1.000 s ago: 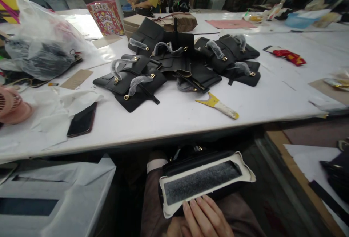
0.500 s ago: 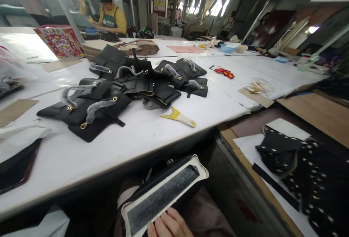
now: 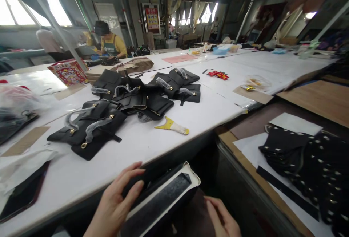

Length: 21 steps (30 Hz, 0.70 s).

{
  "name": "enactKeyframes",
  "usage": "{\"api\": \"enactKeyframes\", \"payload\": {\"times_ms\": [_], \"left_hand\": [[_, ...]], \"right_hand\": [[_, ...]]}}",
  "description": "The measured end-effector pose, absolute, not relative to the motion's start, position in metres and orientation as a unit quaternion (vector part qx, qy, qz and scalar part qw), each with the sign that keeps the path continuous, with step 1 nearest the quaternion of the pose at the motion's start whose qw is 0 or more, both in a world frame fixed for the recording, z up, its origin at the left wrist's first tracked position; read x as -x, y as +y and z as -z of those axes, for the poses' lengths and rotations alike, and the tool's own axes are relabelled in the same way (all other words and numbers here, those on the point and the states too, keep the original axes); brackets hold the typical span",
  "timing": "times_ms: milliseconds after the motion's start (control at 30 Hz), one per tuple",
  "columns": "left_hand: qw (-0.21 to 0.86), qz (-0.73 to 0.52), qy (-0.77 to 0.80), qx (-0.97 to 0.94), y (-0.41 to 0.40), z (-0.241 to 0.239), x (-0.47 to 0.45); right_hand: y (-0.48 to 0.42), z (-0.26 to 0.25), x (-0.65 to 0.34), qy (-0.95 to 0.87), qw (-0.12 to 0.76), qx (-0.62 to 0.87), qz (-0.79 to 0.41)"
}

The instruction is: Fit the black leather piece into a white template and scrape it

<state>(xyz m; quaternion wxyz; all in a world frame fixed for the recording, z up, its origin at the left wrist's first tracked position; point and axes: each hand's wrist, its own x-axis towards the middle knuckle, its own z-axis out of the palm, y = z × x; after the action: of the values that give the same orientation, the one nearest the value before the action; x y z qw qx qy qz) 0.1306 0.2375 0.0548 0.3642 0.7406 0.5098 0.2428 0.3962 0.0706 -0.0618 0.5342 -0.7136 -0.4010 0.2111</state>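
A black bag piece with a white-edged panel and a dark grey felt strip (image 3: pixel 160 202) lies on my lap below the table edge. My left hand (image 3: pixel 116 202) rests on its upper left side, fingers curled over the black edge. My right hand (image 3: pixel 222 218) hovers to the right of it, fingers apart, holding nothing. On the white table (image 3: pixel 163 146) lies a pile of black leather bags (image 3: pixel 128 102) with gold clasps and wrapped handles, and a yellow-handled scraper (image 3: pixel 171 126).
A dark phone (image 3: pixel 24 193) and white paper lie at the table's left. A stack of black studded leather pieces (image 3: pixel 308 157) sits on a lower bench to the right. A person in a yellow shirt (image 3: pixel 110 44) works at the far side, beside a red patterned box (image 3: pixel 69 71).
The view has lifted and turned right. My left hand came in and took hold of the panel's upper side; my right hand left the panel's near edge and now hovers to its right.
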Motion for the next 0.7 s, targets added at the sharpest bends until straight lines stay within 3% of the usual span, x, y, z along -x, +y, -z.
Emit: {"api": "enactKeyframes", "payload": {"times_ms": [100,267,467,700], "left_hand": [[0.423,-0.123,0.395,-0.806,0.265,-0.080,-0.215],[0.435,0.053,0.311,-0.843,0.294,-0.064,-0.302],[0.462,0.181,0.260,-0.829,0.313,-0.038,-0.320],[0.476,0.210,0.243,-0.819,0.316,-0.039,-0.320]], "right_hand": [[0.089,0.057,-0.404,-0.182,0.569,0.689,-0.411],[0.129,0.021,-0.408,-0.120,0.604,0.587,-0.526],[0.144,0.032,-0.412,-0.066,0.588,0.580,-0.560],[0.156,0.072,-0.382,0.017,0.590,0.600,-0.540]]}}
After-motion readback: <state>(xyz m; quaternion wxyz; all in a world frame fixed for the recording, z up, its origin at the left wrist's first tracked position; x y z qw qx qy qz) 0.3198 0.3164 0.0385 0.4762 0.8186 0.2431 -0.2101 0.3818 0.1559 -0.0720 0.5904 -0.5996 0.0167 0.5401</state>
